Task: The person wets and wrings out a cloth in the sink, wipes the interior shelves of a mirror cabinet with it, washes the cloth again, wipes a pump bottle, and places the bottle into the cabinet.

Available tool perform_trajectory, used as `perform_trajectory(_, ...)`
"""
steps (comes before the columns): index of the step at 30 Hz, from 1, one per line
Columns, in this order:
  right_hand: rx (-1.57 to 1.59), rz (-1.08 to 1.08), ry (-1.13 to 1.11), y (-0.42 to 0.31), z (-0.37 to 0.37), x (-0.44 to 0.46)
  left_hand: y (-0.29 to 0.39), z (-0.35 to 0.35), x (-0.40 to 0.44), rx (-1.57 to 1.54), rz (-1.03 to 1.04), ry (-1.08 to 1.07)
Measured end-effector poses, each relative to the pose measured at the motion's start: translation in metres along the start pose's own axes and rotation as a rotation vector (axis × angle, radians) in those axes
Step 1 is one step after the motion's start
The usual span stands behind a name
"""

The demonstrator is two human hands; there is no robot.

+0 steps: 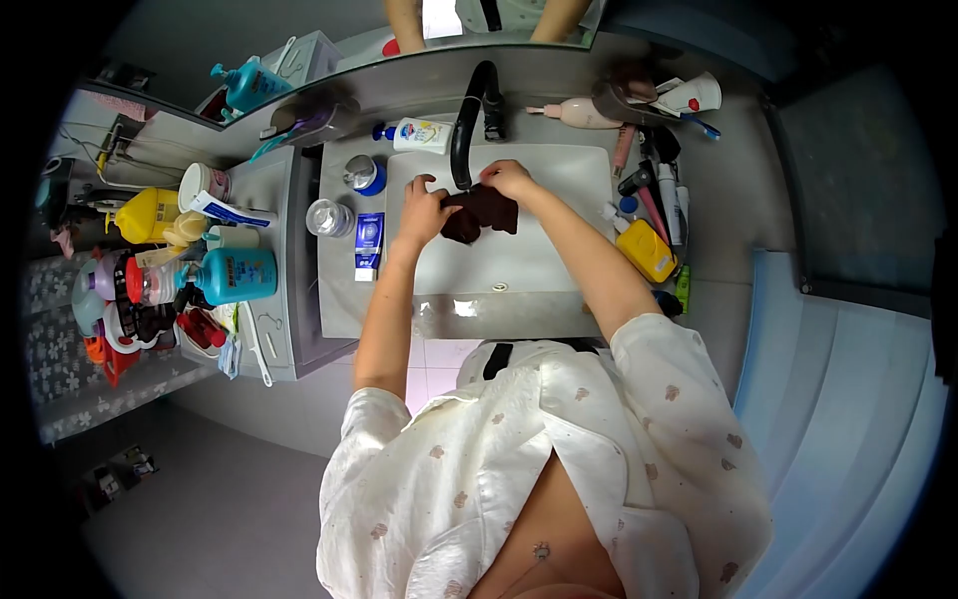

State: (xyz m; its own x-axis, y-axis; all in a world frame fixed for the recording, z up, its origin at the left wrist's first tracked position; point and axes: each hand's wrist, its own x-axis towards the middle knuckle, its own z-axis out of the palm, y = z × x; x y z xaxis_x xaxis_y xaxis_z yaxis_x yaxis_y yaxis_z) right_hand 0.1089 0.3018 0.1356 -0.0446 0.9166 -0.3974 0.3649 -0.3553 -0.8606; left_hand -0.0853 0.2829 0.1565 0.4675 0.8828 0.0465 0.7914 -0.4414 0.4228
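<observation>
A dark brown cloth (489, 210), its exact kind unclear, is stretched between my two hands over the white sink (559, 262). My left hand (424, 209) pinches its left end, thumb pointing right. At the upper right edge of the cloth, my right hand (508, 179) grips it with curled fingers. The black faucet (461, 140) arches down so that its spout ends just above the cloth, between the hands. Part of the cloth hangs in a bunched fold below my left thumb. Whether water is running I cannot make out.
Left of the basin stand a blue-lidded jar (365, 176), a clear jar (329, 218) and a blue tube (368, 246). A white pump bottle (420, 135) lies behind it. A yellow bottle (646, 251) and several cosmetics crowd the right side. A mirror (349, 45) runs along the back.
</observation>
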Motion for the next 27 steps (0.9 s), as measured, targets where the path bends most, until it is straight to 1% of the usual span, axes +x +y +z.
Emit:
perform_trajectory(1,0.109,0.127,0.244,0.008,0.005,0.002,-0.002,0.005,0.001,-0.066,0.018,0.143)
perform_trajectory(2,0.171,0.222,0.370,0.055,0.017,0.037,0.003,0.009,0.003,-0.390,-0.109,0.127)
perform_trajectory(3,0.375,0.384,0.160,0.041,0.006,0.018,0.019,0.002,0.004,-0.616,-0.220,0.103)
perform_trajectory(5,0.571,0.743,0.139,-0.039,0.004,-0.053,0.035,0.003,0.011,-1.087,-0.476,-0.033)
perform_trajectory(6,0.574,0.745,0.143,-0.035,0.010,-0.054,0.041,0.009,0.015,-1.088,-0.474,-0.038)
perform_trajectory(8,1.362,0.491,-0.442,-0.016,0.023,-0.050,0.050,0.021,0.021,-1.174,-0.607,0.133)
perform_trajectory(9,1.363,0.493,-0.438,-0.008,0.029,-0.044,0.049,0.024,0.025,-1.176,-0.608,0.129)
perform_trajectory(11,1.459,0.382,-0.226,0.002,0.039,-0.033,0.048,0.027,0.030,-0.664,-0.401,0.200)
perform_trajectory(12,1.394,0.407,-0.206,-0.005,0.034,-0.040,0.055,0.010,0.028,-0.274,-0.278,0.144)
perform_trajectory(13,1.396,0.409,-0.206,-0.008,0.031,-0.044,0.053,0.010,0.024,-0.274,-0.278,0.142)
perform_trajectory(15,1.420,0.522,-0.247,-0.012,0.026,-0.048,0.051,0.010,0.019,-0.407,0.163,0.200)
perform_trajectory(16,1.493,0.453,-0.340,-0.013,0.026,-0.046,0.053,0.009,0.016,-0.512,0.176,0.154)
perform_trajectory(17,1.496,0.456,-0.337,-0.012,0.024,-0.045,0.053,0.010,0.017,-0.513,0.176,0.150)
perform_trajectory(19,1.338,0.653,-0.284,-0.041,0.012,-0.059,0.053,0.010,0.016,-0.699,0.130,0.075)
perform_trajectory(20,1.319,0.686,-0.255,-0.045,0.015,-0.057,0.058,0.012,0.015,-0.758,0.100,0.157)
perform_trajectory(21,1.320,0.686,-0.258,-0.042,0.020,-0.052,0.061,0.014,0.017,-0.755,0.099,0.157)
perform_trajectory(23,1.417,0.591,-0.256,-0.027,0.030,-0.040,0.063,0.018,0.018,-0.859,-0.213,0.030)
perform_trajectory(24,1.486,0.580,-0.257,-0.027,0.030,-0.039,0.064,0.021,0.021,-0.860,-0.302,0.072)
perform_trajectory(25,1.486,0.582,-0.257,-0.028,0.033,-0.039,0.065,0.024,0.023,-0.859,-0.303,0.071)
perform_trajectory(27,1.420,0.536,-0.027,-0.033,0.039,-0.040,0.070,0.029,0.028,-0.860,-0.431,0.168)
